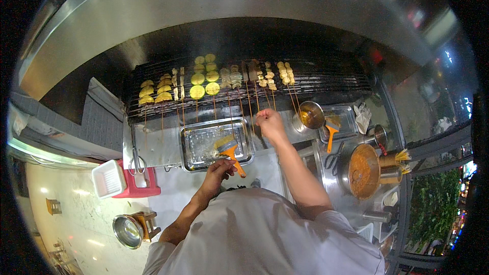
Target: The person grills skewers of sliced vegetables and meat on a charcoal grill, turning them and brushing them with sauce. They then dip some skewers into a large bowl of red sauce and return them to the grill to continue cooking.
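My left hand (218, 172) has its fingers closed around the orange handle of a basting brush (230, 150). The bristles are over a rectangular metal tray (184, 149) that has oily residue in it. My right hand (270, 124) is at the grill's front ledge, fingers pinched on the thin stick end of a skewer; which stick it holds is partly hidden. Past it lies a row of food skewers on the charcoal grill (324, 76). Green squash slices (197, 91), yellow slices (146, 91) and pale folded pieces (285, 73) are threaded on them, sticks towards me.
Right of my right hand stand a metal pot (311, 116) of oily liquid and a second orange brush (332, 133) on a tray. A white glove (362, 117), scissors (333, 159) and a bowl of orange-brown seasoning (363, 173) lie farther right. At left are a red stool (152, 183) and white basket (109, 179).
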The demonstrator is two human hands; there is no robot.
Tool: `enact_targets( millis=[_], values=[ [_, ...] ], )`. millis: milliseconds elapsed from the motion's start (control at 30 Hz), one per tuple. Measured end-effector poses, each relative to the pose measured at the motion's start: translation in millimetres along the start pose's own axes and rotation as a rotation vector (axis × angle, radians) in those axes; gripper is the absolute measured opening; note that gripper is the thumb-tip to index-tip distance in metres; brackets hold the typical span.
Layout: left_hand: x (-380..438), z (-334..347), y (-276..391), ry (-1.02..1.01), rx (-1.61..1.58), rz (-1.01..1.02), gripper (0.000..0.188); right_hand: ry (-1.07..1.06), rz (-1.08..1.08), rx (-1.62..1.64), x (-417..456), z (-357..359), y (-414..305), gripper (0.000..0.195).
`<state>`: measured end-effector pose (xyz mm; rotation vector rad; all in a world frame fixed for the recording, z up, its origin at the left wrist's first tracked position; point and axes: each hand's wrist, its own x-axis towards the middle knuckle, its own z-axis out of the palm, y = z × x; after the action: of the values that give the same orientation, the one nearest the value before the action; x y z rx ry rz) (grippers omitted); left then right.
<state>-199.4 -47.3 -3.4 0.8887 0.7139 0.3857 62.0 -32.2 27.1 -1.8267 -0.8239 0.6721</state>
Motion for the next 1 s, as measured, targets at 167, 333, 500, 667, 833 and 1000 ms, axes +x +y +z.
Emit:
enact_targets(
  millis=[167,333,500,667,833,1000],
  values=[
    [-2.1,3.3,3.6,-0.003,-0.021,-0.006,0.028,0.055,-0.151,-0.223,4.3,-2.2,1.0,0.010],
    [-0.4,-0.9,0.0,-0.021,-0.024,0.001,0.028,0.097,-0.164,-0.320,0.0,-0.4,-4.3,0.014],
    [0.2,-2.7,-2.2,-0.026,-0.018,0.004,0.027,0.111,-0.180,-0.335,-0.6,-1.7,-2.8,0.015],
    [-1.7,-1.5,-0.9,-0.029,-0.009,0.011,0.028,0.106,-0.147,-0.349,-1.7,-3.6,-6.8,0.018],
    [-3.3,-1.9,-0.4,-0.027,0.013,0.024,0.027,0.170,-0.196,-0.386,-9.3,-7.5,-13.9,0.021],
    [-6.1,-3.6,-1.7,-0.005,0.015,0.020,0.027,0.230,-0.375,-0.524,-28.4,-9.9,-50.8,0.020]
  ],
)
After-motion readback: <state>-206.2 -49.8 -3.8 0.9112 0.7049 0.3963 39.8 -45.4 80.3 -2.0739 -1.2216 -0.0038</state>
